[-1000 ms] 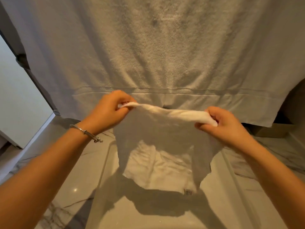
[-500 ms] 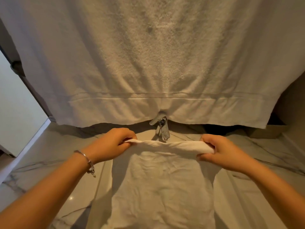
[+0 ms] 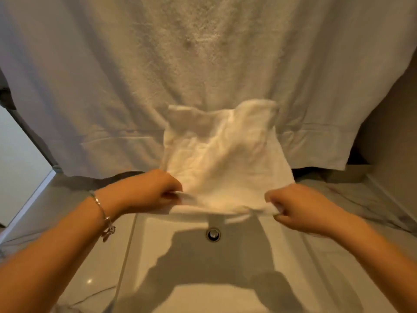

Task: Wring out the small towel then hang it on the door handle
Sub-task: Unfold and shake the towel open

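Small towel [image 3: 225,163] flared mid-frame, pinched by left hand [image 3: 149,190] and right hand [image 3: 300,206] fingers; could slip into sink [image 3: 180,256].

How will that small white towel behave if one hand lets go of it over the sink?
Probably floppy: the small towel is creased and billows between the left hand and right hand. Released, it likely drops limp toward the sink. Seems light.

We are seeing a plain white small towel [image 3: 225,163] showing against the pale grey big towel [image 3: 112,75], above the white sink [image 3: 180,256] with grey-veined marble counter [image 3: 361,199].
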The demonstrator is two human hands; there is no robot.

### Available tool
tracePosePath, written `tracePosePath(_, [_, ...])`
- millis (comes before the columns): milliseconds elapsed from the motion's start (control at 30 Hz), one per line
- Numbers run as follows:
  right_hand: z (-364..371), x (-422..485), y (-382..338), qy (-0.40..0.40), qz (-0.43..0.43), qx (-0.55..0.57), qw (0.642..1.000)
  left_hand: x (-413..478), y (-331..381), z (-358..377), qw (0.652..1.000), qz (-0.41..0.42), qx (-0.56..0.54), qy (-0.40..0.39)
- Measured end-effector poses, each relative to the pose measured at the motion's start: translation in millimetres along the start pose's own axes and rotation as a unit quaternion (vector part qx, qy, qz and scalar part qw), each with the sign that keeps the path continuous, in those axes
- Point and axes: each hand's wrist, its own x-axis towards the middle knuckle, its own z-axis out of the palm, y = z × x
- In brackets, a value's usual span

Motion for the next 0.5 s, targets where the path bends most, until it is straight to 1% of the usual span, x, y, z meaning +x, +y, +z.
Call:
tracePosePath(33, [7.7,-1.7,8.5,-0.047,0.014,0.03,0.998,2.2,-3.9,10.8,0.999,-0.008,-0.031,-0.033])
tracePosePath(67, [5.5,-2.9,17.7,-0.024,0.017,0.1,0.995,4.0,-7.8,11.5,0.996,-0.009,-0.088,-0.011])
tracePosePath(100, [-0.6,-6.7,23.9,0.018,0.026,0.179,0.983,3.3,-7.7,7.8,0.988,-0.009,-0.152,0.026])
tracePosePath(133, [-5.5,-12.5,30.1,0.051,0.032,0.238,0.969,1.9,-7.2,6.6,0.977,-0.008,-0.208,0.052])
tracePosePath(167, [-9.8,-18.7,34.0,0.065,0.045,0.293,0.953,1.4,-3.3,5.1,0.964,-0.001,-0.256,0.068])
tracePosePath(200, [-14.1,-22.6,36.3,0.082,0.067,0.354,0.929,2.3,2.7,2.9,0.946,0.005,-0.314,0.083])
tracePosePath(267, [-17.3,-32.2,37.9,0.102,0.095,0.479,0.867,7.9,19.6,2.9,0.901,0.011,-0.419,0.109])
tracePosePath(333, [-21.9,-48.0,33.2,0.077,0.099,0.602,0.789,13.2,35.1,5.1,0.867,0.014,-0.488,0.097])
tracePosePath(367, [-23.5,-57.1,32.5,0.059,0.098,0.651,0.75,15.8,39.5,7.7,0.856,0.022,-0.509,0.088])
tracePosePath(400, [-26.2,-67.7,30.3,0.05,0.099,0.68,0.725,18.5,45.2,9.8,0.848,0.033,-0.523,0.078])
tracePosePath(433, [-29.5,-78.9,27.7,0.047,0.099,0.695,0.71,22.4,50.0,11.6,0.844,0.048,-0.53,0.066])
tracePosePath(467, [-31.2,-90.1,25.6,0.054,0.103,0.697,0.707,26.1,55.4,12.7,0.843,0.06,-0.532,0.054])
tracePosePath(500, [-32.3,-101.2,23.6,0.065,0.116,0.689,0.712,29.7,60.3,13.9,0.845,0.072,-0.528,0.042])
